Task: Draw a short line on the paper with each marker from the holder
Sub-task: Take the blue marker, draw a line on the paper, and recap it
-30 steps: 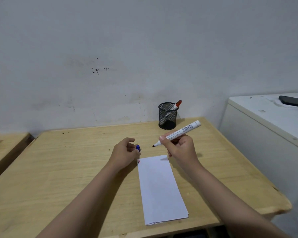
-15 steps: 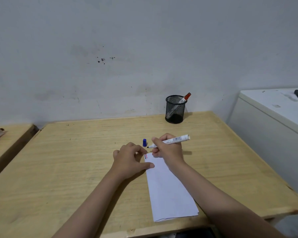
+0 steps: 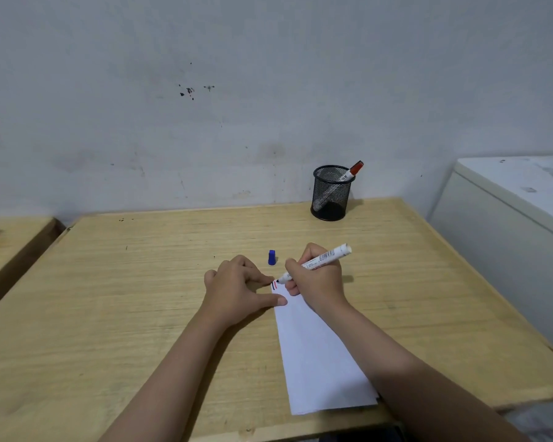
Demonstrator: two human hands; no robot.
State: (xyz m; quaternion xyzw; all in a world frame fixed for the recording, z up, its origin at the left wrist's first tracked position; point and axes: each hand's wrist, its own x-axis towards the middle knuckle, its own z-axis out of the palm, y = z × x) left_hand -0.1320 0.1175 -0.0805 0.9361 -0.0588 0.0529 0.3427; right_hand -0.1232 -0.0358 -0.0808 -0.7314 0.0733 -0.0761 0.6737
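So the table (image 3: 141,298) fills the lower half of the frame, pushed against the wall (image 3: 205,122) behind it. The holder (image 3: 331,193) sits at the table's back edge, right of centre, with one marker (image 3: 348,173) leaning in it toward the right. Middle of the frame: a sheet of paper (image 3: 320,358) lies on the table, running down to the front edge. The left hand (image 3: 240,288) rests on the table touching the paper's top left corner, the right hand (image 3: 320,282) is over its top edge with another marker (image 3: 320,261), tip down on that corner. A cap (image 3: 271,257) stands just behind the hands. A cabinet (image 3: 505,237) is at the right edge, another table (image 3: 10,237) at the left.
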